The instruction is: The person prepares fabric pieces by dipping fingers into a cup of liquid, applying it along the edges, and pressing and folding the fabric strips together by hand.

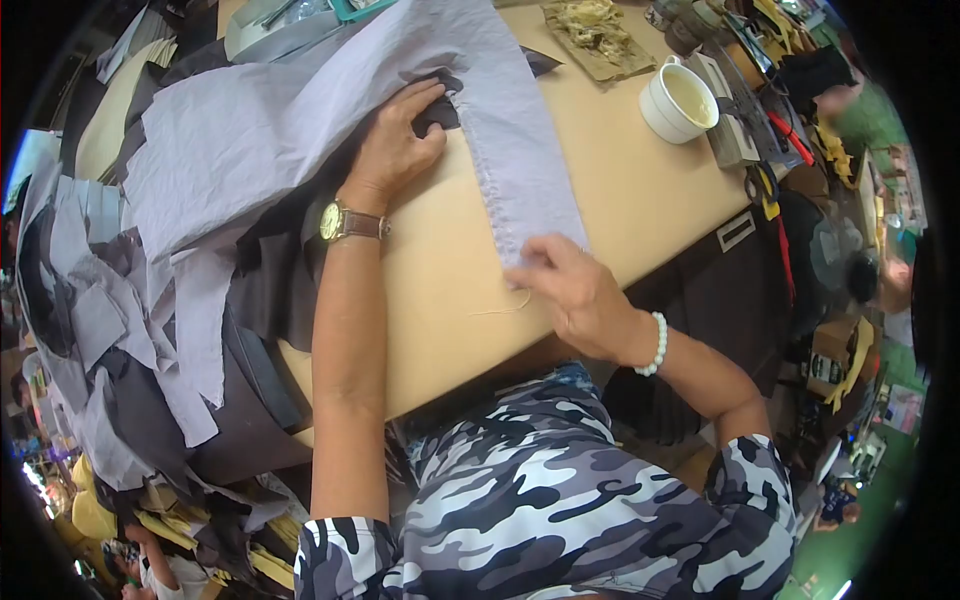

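Observation:
A light grey cloth [525, 150] lies across the table, its narrow strip running toward me with puckered stitching along the left edge. My left hand [400, 145] rests at the inner bend of this cloth, fingers stretched out and thumb apart, beside a piece of dark fabric [440, 110]. At the strip's near end, my right hand [575, 295] has thumb and forefinger pinched together on the cloth's lower corner; the fingertips are slightly blurred. A loose pale thread [500, 310] trails on the table just below those fingertips.
A white cup [680, 103] stands on the tabletop [440, 330] at the right, near a brown sheet holding crumpled yellowish material [600, 35]. Yellow-handled scissors [765, 190] hang by the right edge. Grey and dark cloth pieces [190, 350] pile up at the left.

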{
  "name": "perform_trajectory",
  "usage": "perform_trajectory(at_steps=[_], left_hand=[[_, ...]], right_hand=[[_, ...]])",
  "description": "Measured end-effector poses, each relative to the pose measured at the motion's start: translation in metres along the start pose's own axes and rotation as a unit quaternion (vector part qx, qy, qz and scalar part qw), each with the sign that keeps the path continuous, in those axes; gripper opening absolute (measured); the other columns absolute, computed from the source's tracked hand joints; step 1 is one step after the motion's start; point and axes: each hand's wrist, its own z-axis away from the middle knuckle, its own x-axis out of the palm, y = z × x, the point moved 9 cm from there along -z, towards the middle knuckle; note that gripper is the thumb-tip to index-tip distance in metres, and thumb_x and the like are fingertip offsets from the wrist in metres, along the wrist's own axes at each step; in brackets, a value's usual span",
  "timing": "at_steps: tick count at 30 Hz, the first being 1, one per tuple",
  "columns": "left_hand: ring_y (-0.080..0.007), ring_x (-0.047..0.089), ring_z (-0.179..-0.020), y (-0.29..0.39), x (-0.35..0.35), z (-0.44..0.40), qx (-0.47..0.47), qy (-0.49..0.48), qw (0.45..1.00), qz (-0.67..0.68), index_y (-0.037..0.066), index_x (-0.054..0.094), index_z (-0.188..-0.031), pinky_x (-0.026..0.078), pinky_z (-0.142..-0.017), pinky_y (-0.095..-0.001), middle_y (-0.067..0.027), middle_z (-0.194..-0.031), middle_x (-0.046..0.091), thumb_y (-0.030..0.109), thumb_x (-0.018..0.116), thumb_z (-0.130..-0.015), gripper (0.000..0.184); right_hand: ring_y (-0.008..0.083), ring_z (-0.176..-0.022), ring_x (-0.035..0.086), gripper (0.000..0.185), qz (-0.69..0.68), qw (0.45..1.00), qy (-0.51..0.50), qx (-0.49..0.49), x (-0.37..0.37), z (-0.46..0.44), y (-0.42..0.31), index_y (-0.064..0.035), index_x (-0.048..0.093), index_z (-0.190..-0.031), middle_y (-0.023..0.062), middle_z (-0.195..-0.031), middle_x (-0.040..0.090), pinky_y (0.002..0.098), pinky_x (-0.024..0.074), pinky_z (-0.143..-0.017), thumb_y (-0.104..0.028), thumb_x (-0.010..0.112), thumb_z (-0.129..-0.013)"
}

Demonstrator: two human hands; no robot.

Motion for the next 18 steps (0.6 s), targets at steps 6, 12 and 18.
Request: perform_trajectory(at_steps=[6,12,18], left_hand=[[-0.0303,0.054,-0.118,0.001,-0.001,0.000,0.002,-0.004,1.000,0.001,-0.002,0.058,-0.119,0.037,-0.104,-0.0336,-0.0182,-0.126,0.057,0.009,0.057,-0.074,0.046],[-0.0300,0.053,-0.118,0.000,-0.001,0.000,-0.004,-0.001,1.000,0.006,-0.002,0.058,-0.118,0.037,-0.104,-0.0335,-0.0182,-0.126,0.057,0.009,0.057,-0.074,0.045],[-0.0303,0.054,-0.118,0.003,-0.002,0.000,0.004,0.002,1.000,0.005,-0.002,0.058,-0.118,0.038,-0.103,-0.0333,-0.0186,-0.125,0.057,0.008,0.056,-0.074,0.046]], right_hand=[[0.0318,-0.089,0.055,0.031,0.165,0.986,0.003,-0.028,0.004,-0.010,-0.005,0.0030,0.062,-0.099,0.0178,-0.105,0.055,0.0378,0.0474,-0.078,-0.003,0.054,-0.070],[0.0298,-0.086,0.054,0.035,0.152,0.987,-0.034,-0.038,0.004,0.008,-0.028,0.0030,0.059,-0.104,0.0160,-0.108,0.054,0.0386,0.0477,-0.075,-0.005,0.054,-0.071],[0.0312,-0.087,0.054,0.043,0.153,0.988,0.016,0.022,0.001,-0.016,0.000,0.0017,0.057,-0.114,0.0165,-0.108,0.054,0.0388,0.0477,-0.076,0.000,0.052,-0.072]])
